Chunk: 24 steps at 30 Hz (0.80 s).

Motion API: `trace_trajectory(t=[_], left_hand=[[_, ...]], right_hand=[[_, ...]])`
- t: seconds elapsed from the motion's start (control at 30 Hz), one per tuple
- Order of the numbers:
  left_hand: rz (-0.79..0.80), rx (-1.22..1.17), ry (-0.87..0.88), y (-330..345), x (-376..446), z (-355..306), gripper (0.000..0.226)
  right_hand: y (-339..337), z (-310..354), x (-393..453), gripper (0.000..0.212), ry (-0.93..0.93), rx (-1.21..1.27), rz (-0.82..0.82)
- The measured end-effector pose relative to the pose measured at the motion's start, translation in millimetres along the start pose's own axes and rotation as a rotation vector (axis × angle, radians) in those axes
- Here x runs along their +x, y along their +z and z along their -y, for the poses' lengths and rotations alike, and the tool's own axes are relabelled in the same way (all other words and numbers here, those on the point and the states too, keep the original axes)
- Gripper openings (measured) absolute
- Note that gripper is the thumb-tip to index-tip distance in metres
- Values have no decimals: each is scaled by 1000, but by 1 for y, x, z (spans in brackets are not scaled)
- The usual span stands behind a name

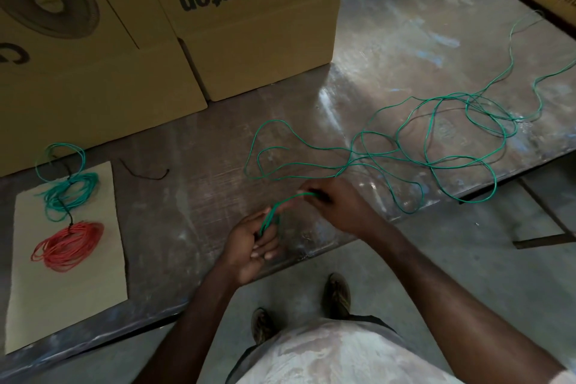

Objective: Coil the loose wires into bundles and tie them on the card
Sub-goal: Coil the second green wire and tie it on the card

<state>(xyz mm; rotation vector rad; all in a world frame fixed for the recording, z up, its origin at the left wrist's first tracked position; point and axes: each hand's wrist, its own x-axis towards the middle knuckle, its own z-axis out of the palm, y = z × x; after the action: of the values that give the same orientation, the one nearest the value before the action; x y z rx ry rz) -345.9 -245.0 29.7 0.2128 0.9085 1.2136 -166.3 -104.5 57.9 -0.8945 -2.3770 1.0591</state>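
Your left hand (pixel 254 243) curls its fingers around several strands of the green wire (pixel 389 146), and your right hand (pixel 333 203) pinches the same strands, it seems. The rest lies loose toward the table's (pixel 193 196) right edge. On the card (pixel 65 284), near the left edge, lie a green bundle (pixel 67 195) and a red bundle (pixel 67 246).

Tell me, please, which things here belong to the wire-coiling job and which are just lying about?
Job: loose green wire, left hand, right hand, card, green bundle, red bundle, black tie.
Lying about: fan cartons, table.
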Motion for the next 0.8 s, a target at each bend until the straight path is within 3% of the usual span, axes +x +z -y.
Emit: trace_trajectory(t=[0.07, 0.23, 0.27, 0.33, 0.5, 0.63, 0.8], left_hand=[[100, -11, -64, 7, -13, -4, 49], [364, -207, -1, 44, -30, -13, 52], [362, -227, 64, 53, -30, -19, 53], [310, -241, 229, 66, -27, -33, 54], [60, -157, 568, 78, -15, -85, 49], [-136, 274, 757, 63, 3, -116, 44], [-379, 1118, 737, 20, 21, -91, 33]], right_hand=[[-5, -7, 8, 27, 76, 41, -106], [9, -3, 14, 20, 72, 94, -33], [17, 2, 12, 16, 51, 105, -18], [32, 12, 9, 27, 8, 108, 4], [62, 35, -6, 30, -67, 69, 154], [64, 51, -22, 37, -100, 13, 332], [41, 68, -17, 34, -179, -49, 372]])
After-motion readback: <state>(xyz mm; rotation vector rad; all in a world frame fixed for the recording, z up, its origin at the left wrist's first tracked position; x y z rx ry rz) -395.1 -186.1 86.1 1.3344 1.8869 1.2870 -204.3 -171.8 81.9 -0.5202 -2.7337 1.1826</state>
